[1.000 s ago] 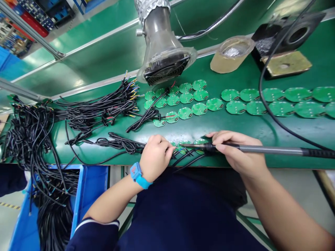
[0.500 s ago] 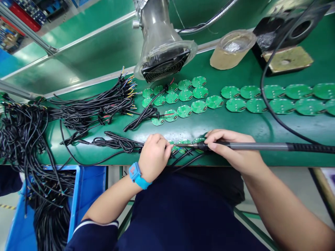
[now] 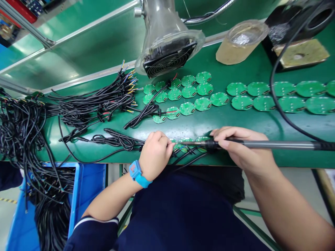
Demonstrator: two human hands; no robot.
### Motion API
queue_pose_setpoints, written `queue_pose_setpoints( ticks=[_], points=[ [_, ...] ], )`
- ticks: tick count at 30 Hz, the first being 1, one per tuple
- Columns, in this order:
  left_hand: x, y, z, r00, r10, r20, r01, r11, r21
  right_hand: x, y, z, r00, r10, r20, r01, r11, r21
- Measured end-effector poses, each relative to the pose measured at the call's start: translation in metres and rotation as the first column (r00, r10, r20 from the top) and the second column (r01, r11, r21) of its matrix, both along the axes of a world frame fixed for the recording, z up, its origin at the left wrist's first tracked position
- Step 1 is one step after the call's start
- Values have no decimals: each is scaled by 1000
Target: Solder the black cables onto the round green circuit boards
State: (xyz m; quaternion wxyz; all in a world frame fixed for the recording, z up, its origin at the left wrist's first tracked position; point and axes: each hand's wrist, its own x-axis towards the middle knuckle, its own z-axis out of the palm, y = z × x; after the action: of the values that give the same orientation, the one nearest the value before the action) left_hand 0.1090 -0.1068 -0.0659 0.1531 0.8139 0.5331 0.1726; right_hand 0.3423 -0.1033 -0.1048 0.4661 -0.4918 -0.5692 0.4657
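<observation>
My right hand [image 3: 242,146] grips a soldering iron [image 3: 277,145] like a pen, its metal tip pointing left over a short row of green round circuit boards [image 3: 184,143] at the bench's near edge. My left hand [image 3: 156,148], wearing a blue wristwatch, is closed in a pinch just left of the iron's tip. A black cable [image 3: 123,141] with a coiled, tied length runs into it from the left; the fingertips partly hide its wire ends. More black cables [image 3: 192,158] hang from the boards over the edge between my hands.
Several rows of circuit boards [image 3: 187,108] lie beyond my hands. Cable bundles [image 3: 91,97] cover the left, some drooping into a blue bin [image 3: 89,188]. A fume extractor [image 3: 170,52] hangs above. A tan cup [image 3: 237,47] and iron stand with sponge [image 3: 303,54] are back right; the iron's cord [image 3: 274,94] loops nearby.
The soldering iron's tip has drawn slightly right, away from my left fingertips, with my right hand. My left hand keeps its pinch. The view has shifted a little.
</observation>
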Motion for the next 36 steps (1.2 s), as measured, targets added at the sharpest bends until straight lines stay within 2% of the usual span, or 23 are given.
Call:
queue_pose_setpoints(
  ticks=[6, 16, 26, 31, 36],
  points=[
    [0, -1, 0, 1000, -7, 5, 7, 1000, 2, 2, -1, -6, 1000, -7, -5, 7, 1000, -12],
    [-8, 12, 2, 992, -126, 10, 126, 989, -83, -5, 1, 12, 980, 28, 198, -43, 997, 71],
    [-2, 22, 10, 998, 16, 59, 0, 965, -262, -6, 2, 11, 974, 30, 224, -49, 996, 79],
    [-1, 26, 12, 997, 33, 65, -10, 946, -325, -8, 2, 17, 966, 27, 255, -49, 996, 78],
    [-2, 26, 10, 994, 16, 105, 19, 945, -326, -9, 1, 20, 969, 53, 241, -77, 993, 91]
  ],
)
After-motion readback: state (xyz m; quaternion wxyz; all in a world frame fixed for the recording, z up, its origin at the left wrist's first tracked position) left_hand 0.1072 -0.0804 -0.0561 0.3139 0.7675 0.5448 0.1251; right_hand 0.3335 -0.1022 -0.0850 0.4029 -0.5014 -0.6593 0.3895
